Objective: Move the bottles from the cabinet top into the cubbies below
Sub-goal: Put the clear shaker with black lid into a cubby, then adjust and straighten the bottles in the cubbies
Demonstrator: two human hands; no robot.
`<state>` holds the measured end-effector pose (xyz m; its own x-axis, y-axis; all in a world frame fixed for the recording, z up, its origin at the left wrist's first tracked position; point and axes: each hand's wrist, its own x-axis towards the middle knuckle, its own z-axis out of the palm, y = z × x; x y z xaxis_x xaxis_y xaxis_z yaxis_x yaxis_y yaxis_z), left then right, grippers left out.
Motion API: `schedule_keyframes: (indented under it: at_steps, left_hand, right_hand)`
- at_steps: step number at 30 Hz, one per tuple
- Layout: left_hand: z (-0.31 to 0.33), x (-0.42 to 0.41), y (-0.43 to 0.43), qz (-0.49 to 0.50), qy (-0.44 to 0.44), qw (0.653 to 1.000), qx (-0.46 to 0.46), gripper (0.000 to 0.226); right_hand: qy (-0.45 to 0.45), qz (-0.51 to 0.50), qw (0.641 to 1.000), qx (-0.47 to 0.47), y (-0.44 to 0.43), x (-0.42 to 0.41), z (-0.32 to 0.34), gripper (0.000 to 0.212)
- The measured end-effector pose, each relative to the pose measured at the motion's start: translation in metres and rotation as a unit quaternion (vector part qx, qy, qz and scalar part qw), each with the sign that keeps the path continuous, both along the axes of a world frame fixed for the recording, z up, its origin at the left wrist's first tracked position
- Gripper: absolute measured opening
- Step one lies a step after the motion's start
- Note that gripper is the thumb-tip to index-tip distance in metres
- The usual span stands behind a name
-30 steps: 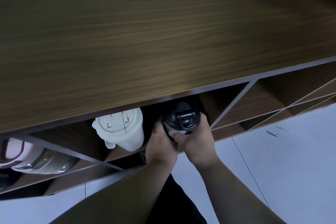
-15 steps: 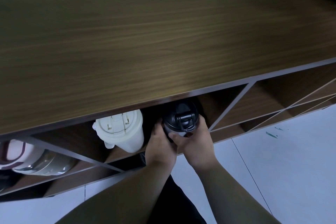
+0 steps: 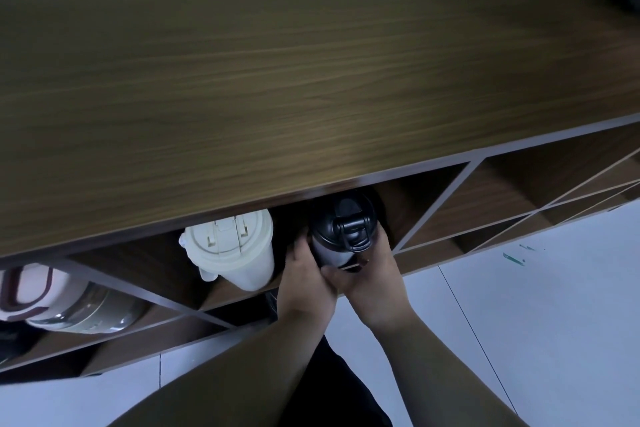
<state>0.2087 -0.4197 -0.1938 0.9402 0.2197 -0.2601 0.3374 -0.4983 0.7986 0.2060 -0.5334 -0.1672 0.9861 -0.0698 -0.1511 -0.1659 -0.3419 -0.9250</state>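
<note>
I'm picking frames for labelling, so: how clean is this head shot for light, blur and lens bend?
Head view: dim overall; the cubby interior is shadowed, so the black bottle in the left hand and right hand blends into it, while the cream bottle reads clearly; the cabinet top looks soft; its front edge bows, a wide-angle effect; no strong glare.

- black bottle lower body hidden by both hands
- cream bottle top tucked under cabinet top edge
- pink-lidded bottle cut off at left edge
- cubby backs too dark
</note>
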Motion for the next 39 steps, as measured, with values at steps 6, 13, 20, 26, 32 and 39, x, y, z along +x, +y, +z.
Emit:
schedule_keyframes:
  at_steps: [6,13,20,26,32,39]
  left_hand:
    - [0.002,-0.020,0.017,-0.040,0.027,0.995,-0.092,0.076]
    - [0.026,-0.071,0.060,-0.111,0.096,0.989,-0.032,0.050]
    - [0.045,-0.085,0.106,-0.037,0.096,0.992,-0.078,0.024]
    - [0.049,-0.077,0.130,0.039,0.033,0.986,-0.157,0.070]
    - [0.064,-0.061,0.130,0.027,0.009,0.985,-0.168,0.078]
    - [0.070,-0.048,0.130,0.010,-0.016,0.996,-0.092,0.040]
  right_hand:
    - [-0.004,-0.014,1.000,-0.006,-0.005,-0.034,0.021,0.068]
    - [-0.006,-0.065,0.997,-0.045,-0.008,-0.073,0.066,0.069]
    - [-0.070,0.073,0.986,-0.131,0.053,-0.075,0.131,0.066]
    - [-0.013,0.104,0.988,-0.117,0.110,-0.040,0.139,0.080]
    - [-0.020,0.067,0.987,-0.143,0.137,-0.027,0.125,0.068]
    - [-0.044,0.044,0.977,-0.205,0.139,-0.023,0.111,0.061]
